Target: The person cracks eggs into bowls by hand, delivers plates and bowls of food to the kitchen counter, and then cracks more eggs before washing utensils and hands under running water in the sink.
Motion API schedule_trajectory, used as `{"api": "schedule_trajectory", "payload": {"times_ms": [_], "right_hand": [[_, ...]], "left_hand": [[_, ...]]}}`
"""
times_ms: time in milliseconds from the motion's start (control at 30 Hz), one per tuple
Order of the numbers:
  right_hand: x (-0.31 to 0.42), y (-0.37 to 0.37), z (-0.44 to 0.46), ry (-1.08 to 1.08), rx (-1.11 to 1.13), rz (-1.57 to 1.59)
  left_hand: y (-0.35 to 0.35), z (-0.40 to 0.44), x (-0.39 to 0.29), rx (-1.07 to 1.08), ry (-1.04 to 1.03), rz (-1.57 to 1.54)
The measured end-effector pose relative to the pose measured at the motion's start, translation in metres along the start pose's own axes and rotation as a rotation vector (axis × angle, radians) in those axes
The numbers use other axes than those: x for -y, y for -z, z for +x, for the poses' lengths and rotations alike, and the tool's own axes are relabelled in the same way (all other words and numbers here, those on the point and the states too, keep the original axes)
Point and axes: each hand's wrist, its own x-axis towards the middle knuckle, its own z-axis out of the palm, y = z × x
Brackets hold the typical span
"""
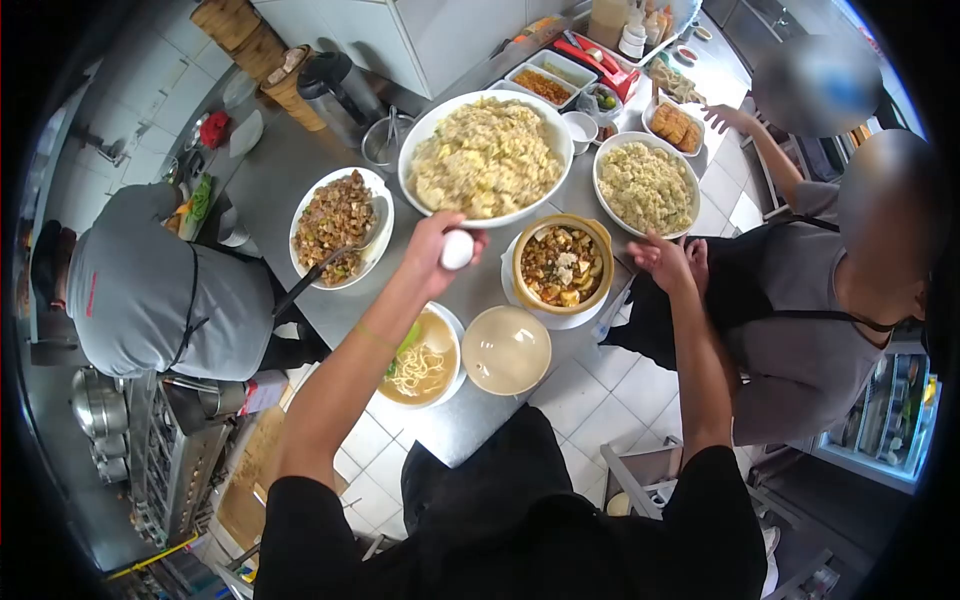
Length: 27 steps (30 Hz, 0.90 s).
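My left hand [444, 246] is closed around a smooth white rounded object [457, 250] that looks like an egg. It is at the near rim of a large white bowl of fried rice [487, 155]. My right hand [664, 262] has its fingers partly spread, close to the near rim of a second fried rice bowl [645, 187]; whether it touches is unclear. Between my hands stands a brown clay pot [607, 236] with tofu and sauce. Nearer me are a noodle soup bowl [420, 370] and a plain beige bowl [507, 350].
At the left, a bowl of chopped meat [335, 225] has a dark-handled ladle [318, 272] in it. Condiment trays [545, 82], a metal pitcher [340, 95] and bamboo steamers [285, 85] line the back. Co-workers stand left [180, 290] and right [800, 290] of the steel table [265, 195].
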Motion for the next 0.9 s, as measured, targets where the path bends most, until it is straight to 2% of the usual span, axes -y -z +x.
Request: {"api": "schedule_trajectory", "payload": {"times_ms": [33,100,133,167,233,300,367,433,567,700,767,833,867,900], "right_hand": [[0.012,-0.001,-0.015,0.008,-0.002,-0.001],[0.04,-0.014,-0.054,-0.088,0.414,0.275],[0.046,-0.029,-0.068,-0.076,0.27,0.208],[0.039,-0.034,-0.076,-0.057,0.268,0.206],[0.019,-0.039,-0.087,0.078,-0.138,-0.326],[0.02,-0.056,-0.11,0.122,-0.164,-0.314],[0.029,-0.062,-0.119,0.144,-0.179,-0.313],[0.027,-0.059,-0.13,0.118,-0.156,-0.315],[0.023,-0.054,-0.139,0.037,-0.122,-0.385],[0.015,-0.076,-0.157,0.082,-0.093,-0.389],[0.011,-0.101,-0.178,0.081,-0.096,-0.419],[0.022,-0.136,-0.195,0.135,-0.026,-0.517],[0.031,-0.155,-0.202,0.241,-0.002,-0.595],[0.036,-0.176,-0.207,0.345,0.071,-0.668]], "left_hand": [[-0.006,0.017,-0.001,0.027,0.012,-0.007],[-0.019,0.053,0.002,-0.005,0.036,-0.051],[-0.023,0.069,0.003,0.011,0.052,-0.05],[-0.03,0.083,0.002,0.027,0.044,-0.043],[-0.042,0.113,0.002,0.068,0.065,-0.053],[-0.05,0.146,0.007,0.098,0.11,-0.099],[-0.062,0.168,0.009,-0.091,0.107,-0.159],[-0.065,0.183,0.014,-0.106,0.071,-0.173],[-0.083,0.198,0.014,-0.151,0.133,-0.357],[-0.081,0.188,0.017,-0.077,0.184,-0.448],[-0.072,0.148,0.028,0.132,0.193,-0.366],[-0.091,0.071,0.031,-0.119,0.1,-0.248],[-0.086,0.041,0.03,-0.056,0.139,-0.227],[-0.083,0.012,0.038,-0.057,0.08,-0.202]]}}
